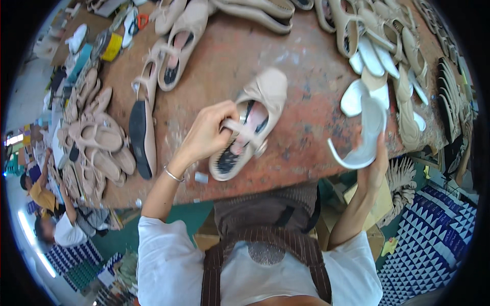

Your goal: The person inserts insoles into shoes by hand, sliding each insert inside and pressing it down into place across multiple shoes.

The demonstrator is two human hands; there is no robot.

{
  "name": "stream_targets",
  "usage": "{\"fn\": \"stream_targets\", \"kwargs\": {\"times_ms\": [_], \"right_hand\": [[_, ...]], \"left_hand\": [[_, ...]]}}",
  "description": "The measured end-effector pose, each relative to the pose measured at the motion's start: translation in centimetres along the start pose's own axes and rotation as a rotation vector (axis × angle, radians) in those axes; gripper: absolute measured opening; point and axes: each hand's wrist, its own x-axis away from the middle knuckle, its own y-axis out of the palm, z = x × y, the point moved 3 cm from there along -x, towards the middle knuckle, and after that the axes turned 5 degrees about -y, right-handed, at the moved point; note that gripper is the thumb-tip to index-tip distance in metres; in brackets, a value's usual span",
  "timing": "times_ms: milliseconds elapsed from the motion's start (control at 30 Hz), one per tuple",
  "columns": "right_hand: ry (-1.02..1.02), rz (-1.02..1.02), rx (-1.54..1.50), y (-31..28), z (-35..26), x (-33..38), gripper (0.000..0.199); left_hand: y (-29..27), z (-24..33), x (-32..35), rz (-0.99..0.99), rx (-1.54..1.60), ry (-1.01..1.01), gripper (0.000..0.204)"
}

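Observation:
My left hand (210, 130) is closed on a beige strap shoe (273, 94), pinching it at the strap over the middle of the table. The shoe's toe points away from me and to the right; dark marks show inside on its footbed. On the right, above the table's near edge, my right hand (376, 166) grips a white insole (375, 120) from below. That insole is bent, with a thin curved edge turned up at its left. Some of my right fingers are hidden behind it. Just beyond it lie several loose white insoles (351, 98).
Beige shoes (104, 140) are heaped along the left of the worn reddish table (301, 66). More beige shoes (408, 48) lie at the far right. One shoe on its side shows a black sole (143, 140). Another person (66, 229) is at the left.

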Motion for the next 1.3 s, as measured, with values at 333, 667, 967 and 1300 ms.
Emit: {"fn": "stream_targets", "kwargs": {"times_ms": [333,667,967,1300], "right_hand": [[-0.566,-0.798,1.059,11.6,1.6,7.2,0.038],[-0.775,-1.069,0.967,16.2,7.7,11.6,0.034],[-0.908,-0.901,1.315,15.2,3.7,5.5,0.027],[-0.582,-1.032,1.002,18.5,12.5,5.1,0.029]], "left_hand": [[5.0,-1.0,15.8,0.682,0.266,-0.367,0.018],[7.9,-0.1,19.0,0.669,0.761,-0.535,0.026],[9.1,-4.5,20.6,0.676,0.408,-0.871,0.052],[5.0,-8.4,15.7,0.62,0.348,-0.575,0.07]]}}
